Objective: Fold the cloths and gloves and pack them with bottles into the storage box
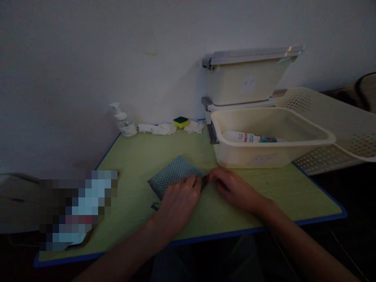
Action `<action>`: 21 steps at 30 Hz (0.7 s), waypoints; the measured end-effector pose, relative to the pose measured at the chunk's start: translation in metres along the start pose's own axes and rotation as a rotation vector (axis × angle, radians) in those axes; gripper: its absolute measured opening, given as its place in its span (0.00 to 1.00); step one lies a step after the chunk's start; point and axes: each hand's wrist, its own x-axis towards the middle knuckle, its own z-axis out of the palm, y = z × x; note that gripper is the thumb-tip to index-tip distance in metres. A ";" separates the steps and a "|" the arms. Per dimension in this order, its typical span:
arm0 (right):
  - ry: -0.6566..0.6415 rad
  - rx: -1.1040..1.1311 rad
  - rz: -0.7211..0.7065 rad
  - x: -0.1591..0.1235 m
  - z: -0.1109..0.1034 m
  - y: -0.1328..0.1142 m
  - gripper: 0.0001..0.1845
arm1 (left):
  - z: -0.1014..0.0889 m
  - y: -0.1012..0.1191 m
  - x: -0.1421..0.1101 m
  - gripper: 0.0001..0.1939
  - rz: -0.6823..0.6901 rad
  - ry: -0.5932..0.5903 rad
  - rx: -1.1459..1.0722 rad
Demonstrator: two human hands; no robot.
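Note:
A blue-grey quilted pot holder [176, 170] with dark checkered edging lies on the green table in front of me. A small checkered loop [155, 205] shows at its near left side. My left hand [182, 197] is over its near right part, fingers bent and together on the fabric. At the pot holder's right corner, my right hand [230, 186] is closed, thumb and fingertips pinching the edge. The fingertips of both hands are partly hidden, and the room is dim.
A cream open bin [243, 154] with a white bottle [239, 136] stands at right, lidded boxes [229, 82] stacked behind. A perforated basket [337, 113] is farther right. Along the wall are a pump bottle [126, 125], crumpled tissues [164, 129] and a sponge [181, 122]. A pixelated object [88, 203] lies left.

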 end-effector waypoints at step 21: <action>0.010 -0.115 -0.157 0.002 0.000 -0.001 0.19 | 0.012 0.007 -0.002 0.17 0.040 0.027 -0.062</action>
